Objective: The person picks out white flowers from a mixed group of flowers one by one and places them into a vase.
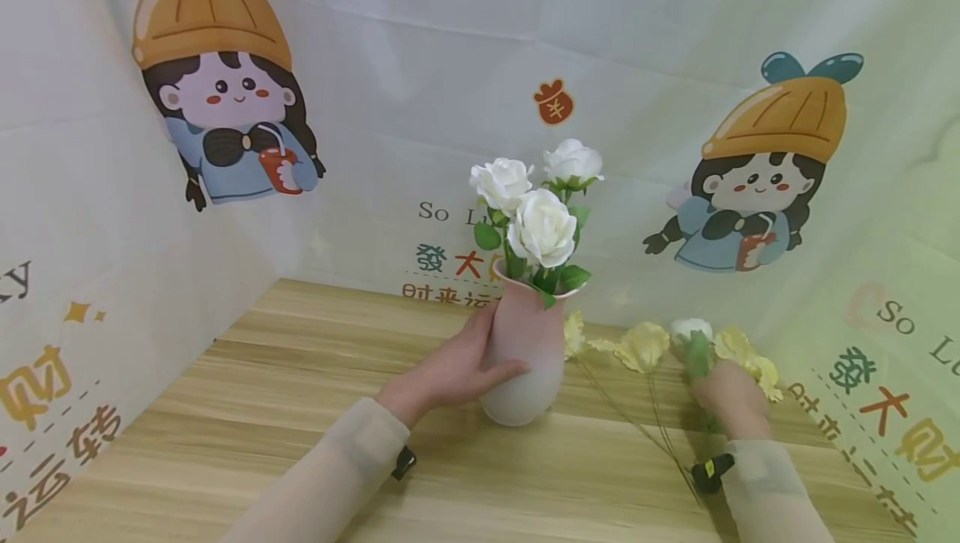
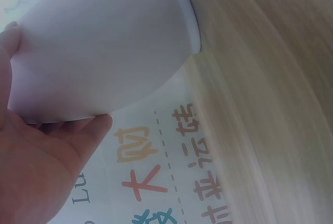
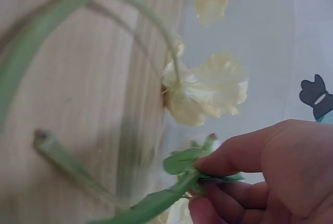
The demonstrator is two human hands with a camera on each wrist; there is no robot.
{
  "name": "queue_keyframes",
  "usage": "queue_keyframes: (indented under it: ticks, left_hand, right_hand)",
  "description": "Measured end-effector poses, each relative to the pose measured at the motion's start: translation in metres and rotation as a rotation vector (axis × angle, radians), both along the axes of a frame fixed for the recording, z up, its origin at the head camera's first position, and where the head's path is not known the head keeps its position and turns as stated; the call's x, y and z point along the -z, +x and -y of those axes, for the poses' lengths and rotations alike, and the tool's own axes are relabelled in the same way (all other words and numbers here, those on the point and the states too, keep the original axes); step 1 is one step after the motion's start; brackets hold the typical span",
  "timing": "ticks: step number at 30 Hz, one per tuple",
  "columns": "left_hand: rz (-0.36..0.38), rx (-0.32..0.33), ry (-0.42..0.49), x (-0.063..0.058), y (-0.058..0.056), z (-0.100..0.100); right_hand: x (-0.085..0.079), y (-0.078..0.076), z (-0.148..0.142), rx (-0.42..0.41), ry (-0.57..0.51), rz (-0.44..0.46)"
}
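Observation:
A pink-and-white vase (image 1: 525, 351) stands upright on the wooden table, with several leaves and three white roses (image 1: 543, 228) rising from its flared mouth. My left hand (image 1: 450, 366) holds the vase from the left side, thumb across its front; the left wrist view shows fingertips (image 2: 99, 130) along the vase wall (image 2: 104, 47). To the right, my right hand (image 1: 729, 397) pinches a white rose (image 1: 692, 329) by its green stem (image 3: 161, 203), just below the leaves. The rose's bloom is mostly hidden in the right wrist view.
Yellow flowers (image 1: 642, 347) on thin stems lie on the table (image 1: 315, 410) between the vase and my right hand, and more yellow petals (image 1: 738, 347) show beyond that hand. A printed cloth backdrop (image 1: 420, 110) closes off the back and both sides.

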State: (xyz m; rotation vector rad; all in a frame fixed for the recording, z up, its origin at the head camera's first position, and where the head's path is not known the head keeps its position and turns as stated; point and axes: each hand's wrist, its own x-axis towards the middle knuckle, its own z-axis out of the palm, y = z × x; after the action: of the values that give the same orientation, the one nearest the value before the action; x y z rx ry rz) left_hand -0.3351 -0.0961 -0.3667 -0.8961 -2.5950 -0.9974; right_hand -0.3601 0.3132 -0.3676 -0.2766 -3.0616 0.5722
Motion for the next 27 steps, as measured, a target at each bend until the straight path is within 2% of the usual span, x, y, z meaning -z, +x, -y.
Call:
queue_keyframes:
  ticks: [6,13,20,27]
  left_hand:
    - [-0.005,0.0,0.004,0.001,-0.001,0.0]
    - [0.0,0.006,0.01,0.001,-0.002,0.0]
    - [0.011,0.004,0.009,0.0,-0.001,0.0]
    - [0.003,0.002,0.007,0.001,-0.001,0.0]
  right_hand:
    - [-0.004,-0.001,0.002,0.029,-0.044,-0.08]
    - [-0.011,0.003,0.005,0.006,-0.041,-0.186]
    - [-0.023,0.01,0.012,-0.009,-0.074,-0.22]
    - [-0.03,0.009,0.019,-0.001,-0.088,-0.283]
